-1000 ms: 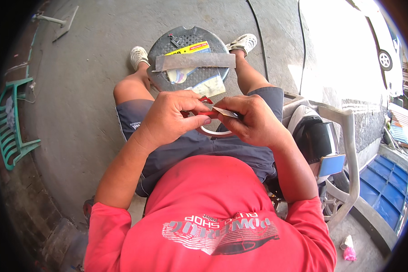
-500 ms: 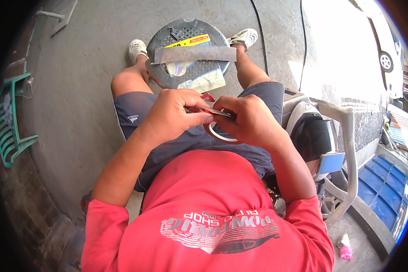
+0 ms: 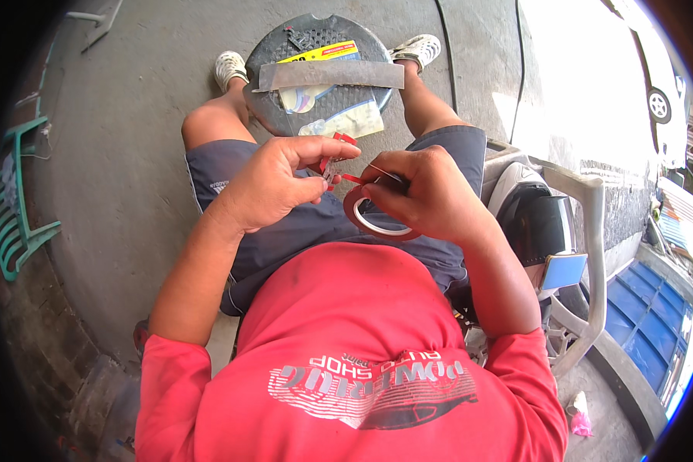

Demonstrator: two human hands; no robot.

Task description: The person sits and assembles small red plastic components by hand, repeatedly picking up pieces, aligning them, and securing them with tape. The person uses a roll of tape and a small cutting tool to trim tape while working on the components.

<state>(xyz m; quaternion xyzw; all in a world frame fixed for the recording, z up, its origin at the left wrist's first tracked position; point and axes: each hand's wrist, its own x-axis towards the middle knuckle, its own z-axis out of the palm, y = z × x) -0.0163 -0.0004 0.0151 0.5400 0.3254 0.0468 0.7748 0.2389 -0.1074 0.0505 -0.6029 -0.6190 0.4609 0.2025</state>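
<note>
I sit with both hands over my lap. My right hand (image 3: 427, 192) grips a roll of thin red tape (image 3: 371, 221) by its rim. A short strip of tape runs from the roll to my left hand (image 3: 281, 181), which pinches the tape's free end against a small red and white piece (image 3: 333, 165). The two hands are a few centimetres apart. In front of my knees stands a round dark stool (image 3: 316, 73) with a grey strip (image 3: 331, 75), a yellow package and clear bags lying on it.
A white plastic chair (image 3: 574, 254) holding a dark helmet (image 3: 543, 223) and a blue pad stands at my right. A green chair (image 3: 11, 208) is on the left. Grey concrete floor lies all around; a car wheel (image 3: 658, 104) shows far right.
My hands have drawn slightly apart, pulling a short length of red tape off the roll. The view has tilted a little, so the stool sits higher in the picture.
</note>
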